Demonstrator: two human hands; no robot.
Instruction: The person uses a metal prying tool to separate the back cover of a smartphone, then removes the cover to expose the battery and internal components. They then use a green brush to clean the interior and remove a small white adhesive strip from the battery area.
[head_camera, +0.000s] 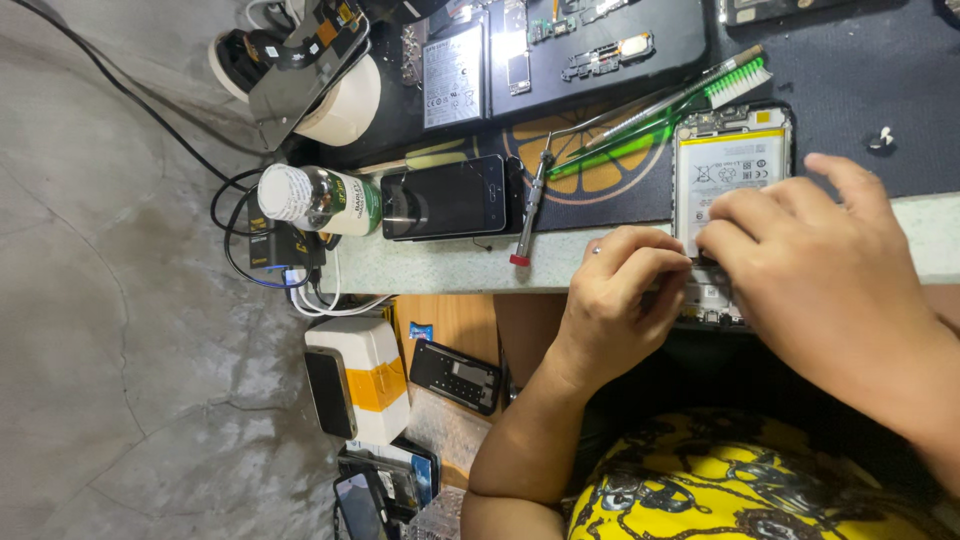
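Two hands work on an opened phone (728, 165) at the table edge: the left hand (620, 300) curls shut on its lower end, the right hand (815, 265) presses fingertips on its battery. Just beside lie a screwdriver (531, 205), green brush (690, 100), black phone (445, 197) and bottle (315, 199)

We note the opened phone (728, 170) lying on the table (450, 268) edge, screwdriver (530, 205) to its left, a second phone (447, 197) then a bottle (315, 199) farther left; brush (735, 80) above.

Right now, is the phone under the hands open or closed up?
Open: the back-off phone shows its white battery and circuit board.
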